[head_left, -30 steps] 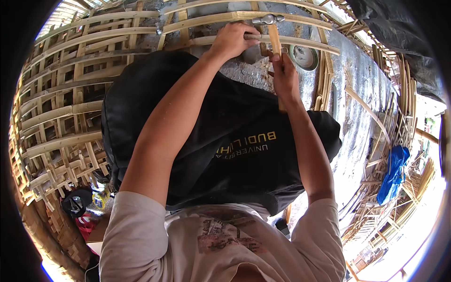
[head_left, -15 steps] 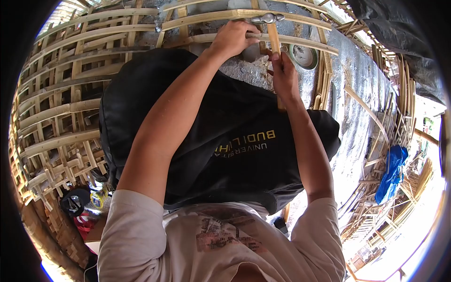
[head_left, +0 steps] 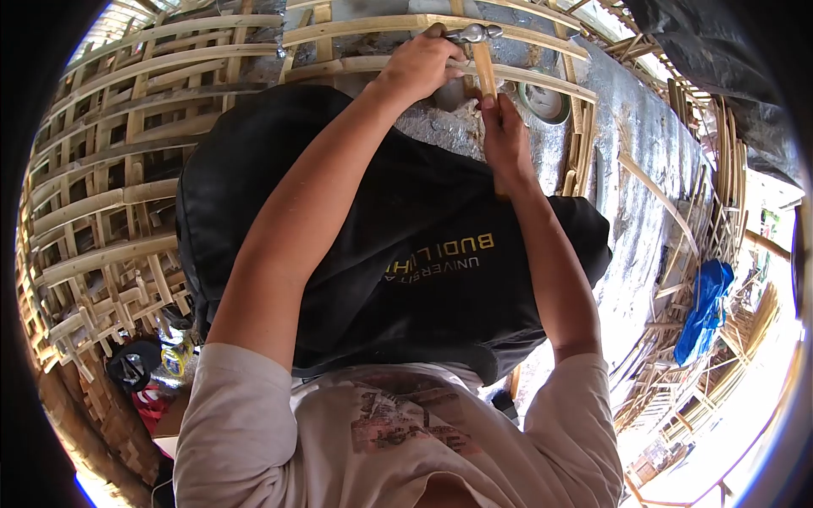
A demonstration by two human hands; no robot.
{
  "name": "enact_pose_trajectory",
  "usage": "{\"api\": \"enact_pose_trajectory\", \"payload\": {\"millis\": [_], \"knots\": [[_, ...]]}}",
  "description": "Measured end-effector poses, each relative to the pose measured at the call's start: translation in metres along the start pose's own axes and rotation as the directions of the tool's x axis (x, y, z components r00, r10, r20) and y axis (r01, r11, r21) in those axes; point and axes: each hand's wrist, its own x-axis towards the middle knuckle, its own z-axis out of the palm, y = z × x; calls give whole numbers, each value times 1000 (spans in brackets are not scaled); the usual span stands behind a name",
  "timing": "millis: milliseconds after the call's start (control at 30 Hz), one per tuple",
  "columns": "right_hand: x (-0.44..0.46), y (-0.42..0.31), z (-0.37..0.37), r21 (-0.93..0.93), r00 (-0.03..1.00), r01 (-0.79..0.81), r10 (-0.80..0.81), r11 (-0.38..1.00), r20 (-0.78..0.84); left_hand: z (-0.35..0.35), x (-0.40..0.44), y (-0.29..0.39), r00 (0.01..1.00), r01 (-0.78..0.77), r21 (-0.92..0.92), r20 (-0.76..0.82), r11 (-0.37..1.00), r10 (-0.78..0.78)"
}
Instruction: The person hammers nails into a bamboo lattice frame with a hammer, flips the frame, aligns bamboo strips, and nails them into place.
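My right hand [head_left: 508,140] is wrapped round the wooden handle of a hammer [head_left: 483,68], whose metal head lies close to my left fingertips. My left hand [head_left: 419,66] is closed at the bamboo strips [head_left: 364,64], with a short dark piece showing between its fingers; what that piece is, I cannot make out. A black cloth with yellow lettering [head_left: 406,212] covers my lap beneath both forearms.
Woven bamboo lattice [head_left: 118,195] spreads over the left side. A round dish [head_left: 544,102] sits right of the hammer, on a silvery sheet [head_left: 635,127]. Farther right are a blue plastic bag [head_left: 705,311] and bamboo pieces. A dark cap [head_left: 134,364] lies at lower left.
The hammer and my right hand have shifted slightly left, bringing the hammer head nearer my left fingers. The bamboo strips at the top have also moved a little left in view.
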Motion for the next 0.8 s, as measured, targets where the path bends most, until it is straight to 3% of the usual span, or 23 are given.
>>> {"api": "enact_pose_trajectory", "payload": {"millis": [600,800], "knots": [[0,13,5,128,998,-47,42,991,43,1,1,-6,999,-49,-72,15,996,50],[1,11,4,121,999,-27,25,992,20,0,0,-3,997,-58,-15,45,998,58]]}}
